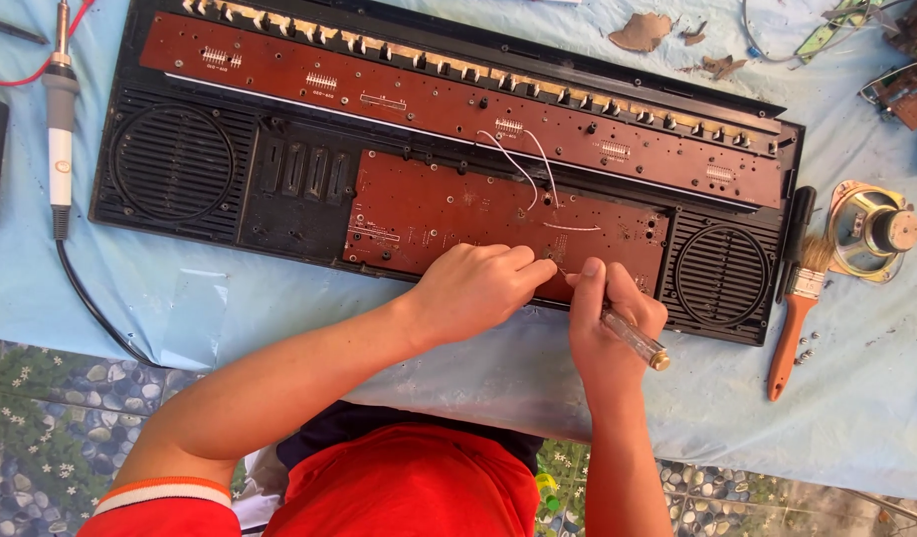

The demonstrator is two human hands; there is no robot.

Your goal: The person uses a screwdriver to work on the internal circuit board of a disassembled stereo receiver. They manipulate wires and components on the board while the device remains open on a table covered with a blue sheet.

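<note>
Head view. An opened black electronics chassis (220,224) lies flat on a light blue cloth (856,398), back side up, with a round speaker grille at each end. A long reddish-brown circuit board (399,89) runs along its upper edge; a shorter lower circuit board (429,214) sits below it, centre-right. Two thin white wires (526,164) loop from the upper board down to the lower one.

The right hand (610,323) is closed around a clear-handled screwdriver (633,338), held like a pen, its tip set down at the lower board's bottom edge. The left hand (478,288) rests on the same edge, fingers curled and pinched together just beside the tool tip; whether they hold anything small cannot be told. The two hands touch or nearly touch at the fingertips.

To the left of the chassis lies a soldering iron (59,129) with a white grip and black cord. To the right lie a paintbrush (795,308) with an orange handle, a loose speaker driver (871,231) beside it, and several small screws (807,346) near the brush handle.
</note>
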